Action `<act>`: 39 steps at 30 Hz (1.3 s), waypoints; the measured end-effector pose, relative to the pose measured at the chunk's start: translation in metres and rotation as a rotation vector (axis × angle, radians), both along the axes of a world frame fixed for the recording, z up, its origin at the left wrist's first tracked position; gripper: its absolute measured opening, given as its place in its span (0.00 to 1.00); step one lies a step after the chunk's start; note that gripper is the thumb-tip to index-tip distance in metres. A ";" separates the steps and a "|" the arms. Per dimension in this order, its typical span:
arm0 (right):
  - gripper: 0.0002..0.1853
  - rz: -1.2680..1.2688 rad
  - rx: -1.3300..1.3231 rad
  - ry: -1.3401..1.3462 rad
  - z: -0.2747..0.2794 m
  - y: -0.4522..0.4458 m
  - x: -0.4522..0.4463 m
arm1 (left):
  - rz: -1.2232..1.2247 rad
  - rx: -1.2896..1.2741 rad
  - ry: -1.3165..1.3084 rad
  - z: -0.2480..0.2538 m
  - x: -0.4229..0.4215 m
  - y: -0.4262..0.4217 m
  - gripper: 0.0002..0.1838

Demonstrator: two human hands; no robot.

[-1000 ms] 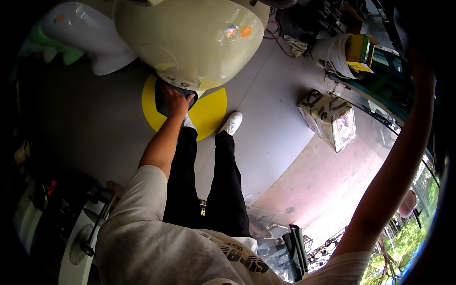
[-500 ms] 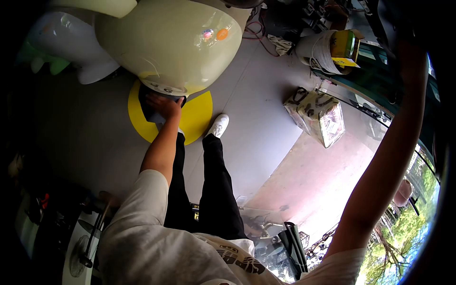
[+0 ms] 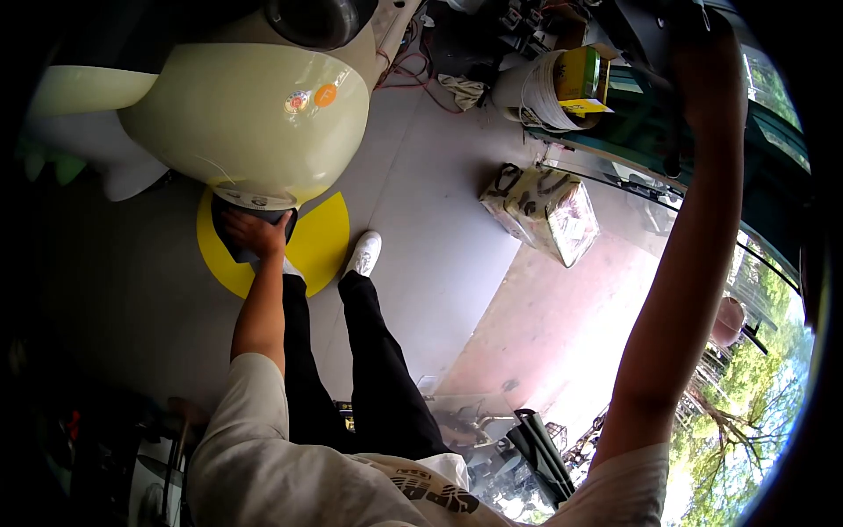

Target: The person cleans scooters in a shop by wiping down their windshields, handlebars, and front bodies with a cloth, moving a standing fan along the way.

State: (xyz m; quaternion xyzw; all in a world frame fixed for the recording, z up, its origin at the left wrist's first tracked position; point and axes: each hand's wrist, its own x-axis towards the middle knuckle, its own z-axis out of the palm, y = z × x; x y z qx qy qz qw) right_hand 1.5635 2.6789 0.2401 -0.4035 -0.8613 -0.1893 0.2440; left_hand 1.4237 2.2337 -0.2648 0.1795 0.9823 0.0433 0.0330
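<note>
A large glossy cream body shell (image 3: pixel 246 114), looking like part of a scooter, stands at the upper left with two round stickers on it. From its lower end a black flap like a mudguard (image 3: pixel 230 248) hangs over the floor. My left hand (image 3: pixel 255 232) is closed over this flap, the fingers lying across its face and the thumb near its right edge. At the upper right my right hand (image 3: pixel 705 53) is raised beside a dark object. Deep shadow hides its fingers, and I cannot make out what it touches.
A yellow circle (image 3: pixel 318 241) marks the grey floor by my feet. A wrapped box (image 3: pixel 544 211) sits right of centre, and a white bucket (image 3: pixel 540 92) holds a yellow-green carton (image 3: pixel 581 75). Red cables (image 3: pixel 420 75) lie at the back. A light-coloured shell (image 3: pixel 132 167) stands at far left.
The whole view has shifted, so the cream body, floor items and box appear further left. A round black part now shows above the shell. My left hand stays on the black flap.
</note>
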 end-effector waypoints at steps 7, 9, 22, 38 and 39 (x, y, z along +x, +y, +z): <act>0.12 0.006 -0.216 0.040 0.012 -0.017 -0.015 | -0.158 -0.035 -0.086 0.008 -0.034 -0.027 0.69; 0.12 0.026 -0.272 0.035 0.015 -0.031 -0.023 | -0.189 0.089 -0.198 0.010 -0.038 -0.030 0.59; 0.11 0.064 -0.408 -0.115 0.017 0.005 -0.010 | -0.172 0.115 -0.713 0.026 0.052 -0.064 0.27; 0.10 0.016 -0.494 -0.224 0.025 0.000 -0.015 | -0.444 0.547 -0.848 0.369 0.103 -0.032 0.20; 0.11 -0.026 -0.515 -0.207 0.016 0.003 -0.018 | -0.461 0.574 -0.839 0.385 0.098 -0.020 0.20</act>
